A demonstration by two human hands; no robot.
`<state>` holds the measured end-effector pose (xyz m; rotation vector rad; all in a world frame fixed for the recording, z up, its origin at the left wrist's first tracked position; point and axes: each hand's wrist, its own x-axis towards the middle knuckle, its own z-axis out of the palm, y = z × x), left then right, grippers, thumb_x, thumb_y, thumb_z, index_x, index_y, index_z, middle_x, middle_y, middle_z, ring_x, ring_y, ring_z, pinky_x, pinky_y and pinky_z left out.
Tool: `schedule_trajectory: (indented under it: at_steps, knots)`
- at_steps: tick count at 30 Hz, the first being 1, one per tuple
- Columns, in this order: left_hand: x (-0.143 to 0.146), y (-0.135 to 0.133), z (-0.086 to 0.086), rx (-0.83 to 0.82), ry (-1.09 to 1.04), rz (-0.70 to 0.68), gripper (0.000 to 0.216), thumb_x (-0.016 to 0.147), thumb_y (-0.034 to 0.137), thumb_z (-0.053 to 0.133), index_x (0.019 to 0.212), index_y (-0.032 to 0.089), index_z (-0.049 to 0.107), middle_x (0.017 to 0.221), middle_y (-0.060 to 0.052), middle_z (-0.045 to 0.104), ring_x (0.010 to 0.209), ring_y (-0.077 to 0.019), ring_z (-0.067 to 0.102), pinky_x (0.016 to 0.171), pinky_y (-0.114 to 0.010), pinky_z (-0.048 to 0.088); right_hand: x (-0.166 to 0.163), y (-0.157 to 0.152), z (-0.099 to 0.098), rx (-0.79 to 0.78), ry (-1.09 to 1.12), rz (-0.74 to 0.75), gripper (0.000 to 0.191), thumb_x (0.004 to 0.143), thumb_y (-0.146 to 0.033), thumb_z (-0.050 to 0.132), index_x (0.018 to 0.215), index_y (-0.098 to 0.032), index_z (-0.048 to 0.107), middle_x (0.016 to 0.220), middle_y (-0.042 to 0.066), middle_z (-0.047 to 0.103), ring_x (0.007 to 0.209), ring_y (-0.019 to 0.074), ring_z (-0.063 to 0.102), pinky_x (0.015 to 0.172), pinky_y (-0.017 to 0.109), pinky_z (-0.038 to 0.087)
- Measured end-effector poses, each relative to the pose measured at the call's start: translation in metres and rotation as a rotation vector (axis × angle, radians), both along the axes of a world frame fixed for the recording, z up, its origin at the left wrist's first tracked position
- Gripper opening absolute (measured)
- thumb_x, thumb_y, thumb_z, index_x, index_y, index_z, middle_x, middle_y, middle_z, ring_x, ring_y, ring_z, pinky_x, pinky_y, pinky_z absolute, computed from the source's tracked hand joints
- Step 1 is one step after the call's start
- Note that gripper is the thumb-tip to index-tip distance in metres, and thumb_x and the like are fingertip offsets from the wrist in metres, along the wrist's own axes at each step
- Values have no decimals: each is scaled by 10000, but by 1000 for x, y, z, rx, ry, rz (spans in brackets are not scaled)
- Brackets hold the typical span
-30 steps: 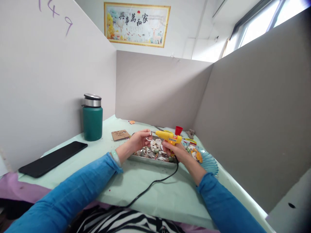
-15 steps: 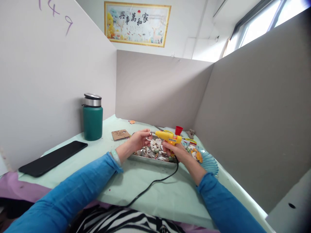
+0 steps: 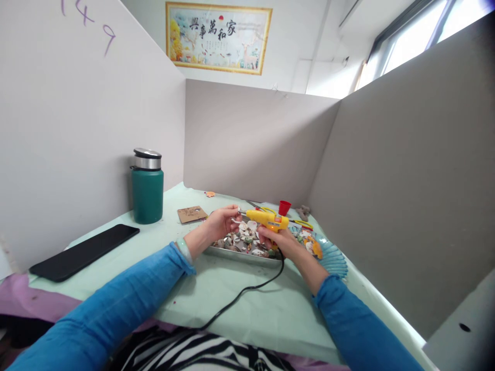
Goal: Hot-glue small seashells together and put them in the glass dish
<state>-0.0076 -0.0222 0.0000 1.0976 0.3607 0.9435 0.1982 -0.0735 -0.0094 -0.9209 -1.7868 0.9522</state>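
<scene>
- Left hand (image 3: 222, 222), above the tray (image 3: 243, 256): thumb and fingers nearly closed, pinching a small white piece (image 3: 239, 209); its exact kind cannot be told
- Right hand (image 3: 276, 238), above the tray's right part: fingers wrapped around the grip of the yellow glue gun (image 3: 266, 218)
- Nozzle (image 3: 243, 212), over the tray: points at the white piece; whether the two touch cannot be told
- Shells (image 3: 247, 239): lying loose inside the tray, beneath both hands
- Advised: steady both wrists, squeeze lightly, and apply one small dab to the joining face
- Advised: hold fingertips clear of the nozzle, judged hot
- Cord (image 3: 247, 289), nearer the wearer than the tray: leave slack, since a snag could pull the nozzle aside
- Blue dish (image 3: 334, 260), right of the tray: allow elbow clearance
</scene>
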Motion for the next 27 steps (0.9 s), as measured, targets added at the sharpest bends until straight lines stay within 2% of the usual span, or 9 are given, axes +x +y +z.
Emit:
schedule_trajectory:
  at_steps: [7, 18, 27]
  knots:
    - [0, -1, 1, 6, -1, -6, 143, 708, 165, 597, 757, 175, 463, 580, 31, 490, 397, -76, 419, 446, -236, 405, -2, -3, 3, -31, -11, -22, 345, 741, -481, 610, 620, -162, 558, 461, -35, 483, 414, 71, 400, 434, 221, 310]
    - [0, -1, -2, 35, 1, -85, 118, 727, 178, 599, 801, 170, 509, 586, 27, 485, 403, -74, 417, 452, -244, 423, 0, 4, -4, 0, 16, -40, 360, 762, -490, 596, 625, -160, 554, 563, -6, 546, 420, 68, 417, 431, 218, 309]
    - [-1, -1, -2, 44, 4, -92, 127, 733, 187, 607, 779, 165, 491, 584, 25, 489, 407, -71, 413, 451, -238, 417, -2, -3, 4, -6, 2, -33, 365, 754, -496, 594, 608, -164, 555, 528, -14, 526, 427, 69, 409, 437, 218, 322]
